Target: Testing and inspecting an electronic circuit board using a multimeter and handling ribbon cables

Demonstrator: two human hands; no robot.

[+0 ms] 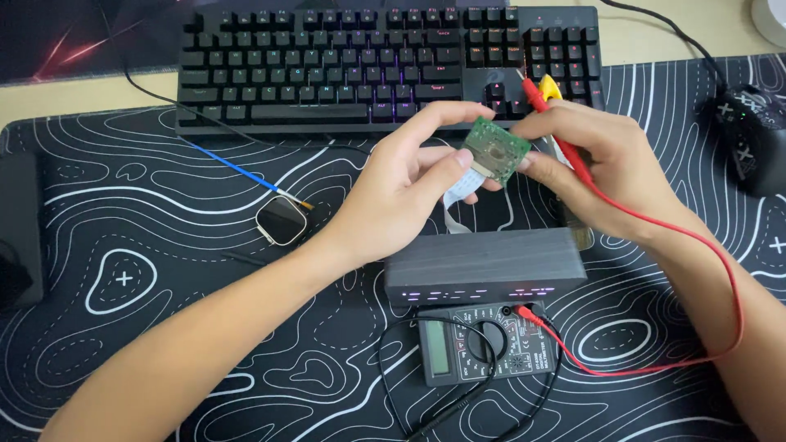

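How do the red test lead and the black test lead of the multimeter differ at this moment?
The red test lead runs up to the right hand, which holds its probe; the black test lead lies loose on the mat, held by no hand. The red lead curves wide to the right; the black lead loops near the multimeter and leaves the bottom edge. Both run from the multimeter.

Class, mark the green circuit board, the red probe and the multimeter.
green circuit board (494,150), head view, middle of its face.
red probe (536,95), head view, upper handle above the right hand.
multimeter (486,350), head view, dial.
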